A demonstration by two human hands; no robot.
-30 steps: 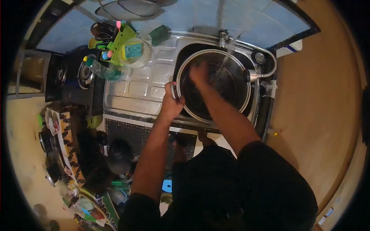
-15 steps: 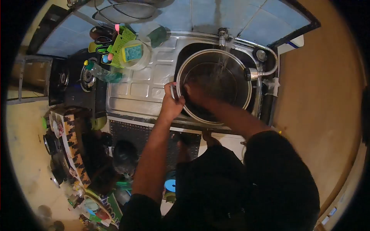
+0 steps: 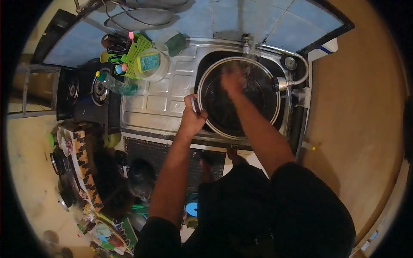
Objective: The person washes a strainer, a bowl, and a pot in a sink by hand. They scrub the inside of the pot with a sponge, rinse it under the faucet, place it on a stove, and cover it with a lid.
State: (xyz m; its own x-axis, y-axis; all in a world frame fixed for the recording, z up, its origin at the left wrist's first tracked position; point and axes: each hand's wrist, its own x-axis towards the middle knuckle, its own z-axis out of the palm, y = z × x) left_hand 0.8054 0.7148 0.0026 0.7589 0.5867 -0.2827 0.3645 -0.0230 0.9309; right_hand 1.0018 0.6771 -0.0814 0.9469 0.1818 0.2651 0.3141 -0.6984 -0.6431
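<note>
A large round metal pot (image 3: 269,108) sits in the sink, its mouth facing up. My left hand (image 3: 194,117) is closed around the handle (image 3: 193,103) on the pot's left side. Inside the pot is my right hand (image 3: 232,80), near the upper part of the inner wall and smeared by motion; its fingers cannot be made out. Water runs from the wall tap (image 3: 246,43) into the pot and splashes close to my right hand. The pot's bottom looks dark and wet.
Left of the pot lies the ribbed steel drainboard (image 3: 159,103). On it stand a tub with a sponge (image 3: 149,62), a green basket (image 3: 138,48) of utensils and a tilted bottle (image 3: 116,84). A flexible spout (image 3: 282,83) overhangs the pot's right rim. A stove (image 3: 86,88) is further left.
My right hand has moved from the pot's left inner side up and right, closer to the falling water. My left hand stays on the handle.
</note>
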